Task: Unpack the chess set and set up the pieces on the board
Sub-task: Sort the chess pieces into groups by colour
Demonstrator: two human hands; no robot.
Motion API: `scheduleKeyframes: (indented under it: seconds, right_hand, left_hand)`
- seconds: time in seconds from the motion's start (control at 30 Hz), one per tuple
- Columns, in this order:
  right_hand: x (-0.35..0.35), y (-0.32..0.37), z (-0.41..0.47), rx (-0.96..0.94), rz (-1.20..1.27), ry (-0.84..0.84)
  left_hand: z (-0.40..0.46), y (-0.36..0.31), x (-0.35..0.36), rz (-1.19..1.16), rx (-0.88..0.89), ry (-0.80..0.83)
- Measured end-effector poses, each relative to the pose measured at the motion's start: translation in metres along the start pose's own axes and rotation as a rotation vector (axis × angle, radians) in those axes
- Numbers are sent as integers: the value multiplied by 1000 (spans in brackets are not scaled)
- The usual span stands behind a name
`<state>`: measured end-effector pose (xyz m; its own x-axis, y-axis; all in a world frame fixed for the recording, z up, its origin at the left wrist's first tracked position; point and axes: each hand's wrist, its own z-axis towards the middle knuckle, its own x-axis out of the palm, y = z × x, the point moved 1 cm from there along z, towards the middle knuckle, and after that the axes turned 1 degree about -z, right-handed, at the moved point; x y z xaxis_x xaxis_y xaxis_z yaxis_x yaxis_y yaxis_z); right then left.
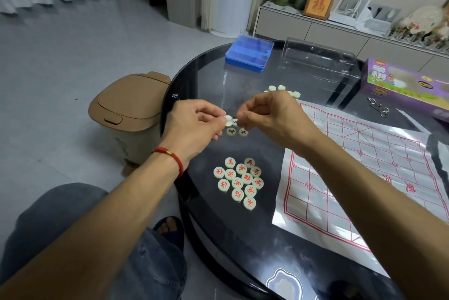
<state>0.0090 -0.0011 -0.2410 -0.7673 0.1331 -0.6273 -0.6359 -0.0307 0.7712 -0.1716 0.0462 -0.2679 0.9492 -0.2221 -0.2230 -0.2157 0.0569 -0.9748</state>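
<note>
Both hands meet above the dark round table point(243, 246). My left hand point(194, 122) and my right hand point(264, 115) pinch a clear plastic wrap with pale round chess pieces point(229, 120) in it between their fingertips. Two black-lettered pieces point(237, 132) lie on the glass just below the hands. A cluster of several red-lettered pieces point(240, 182) lies nearer to me. More pale pieces point(281, 89) show behind my right hand, partly hidden. The paper board point(359, 166) with red grid lines is spread out on the right.
A blue plastic case point(249, 53) and a clear plastic tray point(320, 61) stand at the table's far side. The purple chess box point(403, 86) sits far right, with metal puzzle rings point(379, 106) by it. A tan pedal bin point(128, 110) stands on the floor left of the table.
</note>
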Motion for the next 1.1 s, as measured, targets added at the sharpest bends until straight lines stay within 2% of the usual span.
scheduleKeyframes:
  seconds: [0.13,0.2,0.27,0.47,0.87,1.1]
  right_hand:
    - [-11,-16,10,9,-376,-195]
    - [-19,-31,13,66,-418,-239]
    - [-27,-49,17,124,-465,-261]
    - [-61,-95,29,238,-635,-397]
    - [-55,-105,62,125,-942,-183]
    - [-35,-74,40,22,-859,-96]
  left_hand:
    - [24,9,-25,400,61,-191]
    - [30,13,-29,544,68,-224]
    - [35,17,-27,612,57,-201]
    - [44,21,-15,619,58,-155]
    - [39,15,-9,587,120,-78]
    - [26,8,-13,507,274,-87]
